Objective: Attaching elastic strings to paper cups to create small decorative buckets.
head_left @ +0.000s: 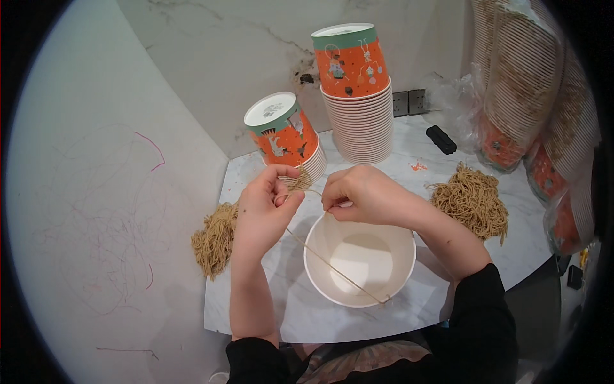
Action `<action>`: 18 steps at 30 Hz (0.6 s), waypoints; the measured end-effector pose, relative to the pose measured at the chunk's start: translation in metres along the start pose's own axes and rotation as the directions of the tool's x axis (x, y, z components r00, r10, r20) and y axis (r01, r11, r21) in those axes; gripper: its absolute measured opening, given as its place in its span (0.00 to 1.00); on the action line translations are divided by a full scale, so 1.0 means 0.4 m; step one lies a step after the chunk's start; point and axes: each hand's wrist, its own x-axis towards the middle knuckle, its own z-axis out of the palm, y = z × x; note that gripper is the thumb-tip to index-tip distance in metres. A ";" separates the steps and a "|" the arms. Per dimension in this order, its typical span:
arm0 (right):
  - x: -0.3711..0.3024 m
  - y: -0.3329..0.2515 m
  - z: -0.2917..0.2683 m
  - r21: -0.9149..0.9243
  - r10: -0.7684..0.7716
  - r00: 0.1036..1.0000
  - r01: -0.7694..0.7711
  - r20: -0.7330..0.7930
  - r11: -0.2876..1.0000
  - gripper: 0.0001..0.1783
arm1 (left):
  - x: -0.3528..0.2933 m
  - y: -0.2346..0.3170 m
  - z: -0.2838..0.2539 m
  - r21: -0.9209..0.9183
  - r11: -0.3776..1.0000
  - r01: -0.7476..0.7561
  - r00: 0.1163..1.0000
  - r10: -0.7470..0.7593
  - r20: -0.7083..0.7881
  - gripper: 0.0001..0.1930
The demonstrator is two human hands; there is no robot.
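A white paper bucket (320, 275) stands in front of me with its mouth up. One tan cord (338, 272) crosses that mouth on a slant, from a small knot at the near rim up to my left hand (262, 201). The left fingers are curled, with the thumb and forefinger closed on the cord. My right hand (364, 195) pinches the cord at the bucket's far rim; its fingertips partly hide the spot. A short stretch of cord arches between the two hands.
Bundles of tan cord lie left (216, 242) and right (472, 201) on the marble-patterned table (307, 323). Behind stand a short stack (281, 137) and a tall stack (355, 109) of upturned orange-and-green buckets. Bagged bucket stacks (521, 83) and a black object (441, 139) are at right.
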 end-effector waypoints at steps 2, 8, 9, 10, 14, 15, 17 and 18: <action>0.000 0.002 0.001 0.051 -0.020 0.998 0.022 -0.051 0.998 0.06 | -0.007 0.009 0.013 0.474 0.880 -0.008 0.996 0.047 -0.071 0.10; 0.002 0.002 -0.004 0.077 -0.042 0.995 0.049 -0.089 0.996 0.07 | -0.023 0.004 0.014 0.621 0.779 -0.086 0.992 0.128 -0.022 0.11; 0.002 0.002 -0.006 0.078 -0.042 0.995 0.049 -0.089 0.996 0.07 | -0.028 0.011 0.012 0.621 0.779 -0.086 0.992 0.127 -0.022 0.11; 0.003 0.002 -0.008 0.109 -0.025 0.997 0.033 -0.069 0.993 0.07 | -0.032 0.018 0.009 0.645 0.759 -0.092 0.993 0.119 0.001 0.11; 0.005 0.007 -0.015 0.296 0.036 0.999 -0.042 0.024 0.954 0.05 | -0.037 0.019 0.007 0.655 0.748 -0.103 0.994 0.104 0.038 0.14; 0.005 0.010 -0.013 0.296 0.036 0.999 -0.041 0.025 0.954 0.05 | -0.035 0.019 0.009 0.655 0.748 -0.103 0.994 0.105 0.037 0.14; 0.006 0.022 -0.005 0.504 0.090 0.995 -0.097 0.039 0.858 0.05 | -0.025 0.018 0.015 0.498 0.867 0.012 1.000 -0.024 0.017 0.16; 0.007 0.026 -0.003 0.504 0.089 0.995 -0.097 0.040 0.858 0.05 | -0.022 0.016 0.016 0.498 0.867 0.014 1.000 -0.025 0.015 0.16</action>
